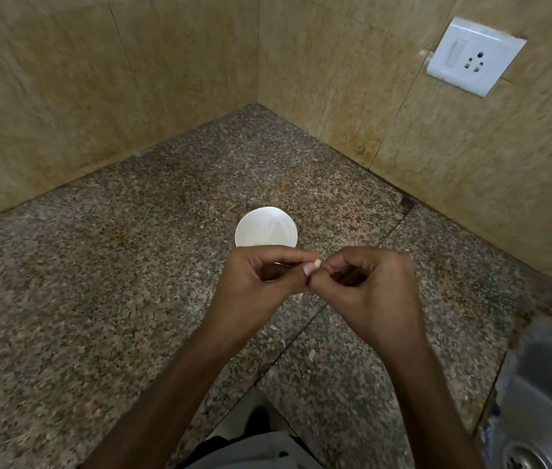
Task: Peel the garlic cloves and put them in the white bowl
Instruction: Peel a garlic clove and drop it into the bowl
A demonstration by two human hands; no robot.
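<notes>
**Over the counter's corner: clove pinched just short of the bowl**

Between the two hands, at about the middle of the view, a garlic clove (317, 263) shows only as a small pale tip. The left hand (261, 279) holds it, forefinger and thumb closed on it and the other fingers curled beneath. The right hand (372, 286) is curled narrow too, its thumb and forefinger brought up against that tip from the other side. Whether they grip loose skin, the clove itself or nothing cannot be told.

What the coming move turns on is how the clove lies. The exposed end points from the left hand toward the right, so the long axis seems to run across, hand to hand; most of it is hidden in the left fingers. A pull by the right hand away along that line would likely strip the skin.

The white bowl (250, 225) stands on the granite countertop (132, 265) just beyond the hands, its near rim hidden behind the left knuckles. The left hand is the nearer to it, and the drop would be a short reach forward. Something pale lies at the bowl's near edge, too hidden to name.

A scrap of peel (311, 355) lies on the counter below the wrists.
</notes>
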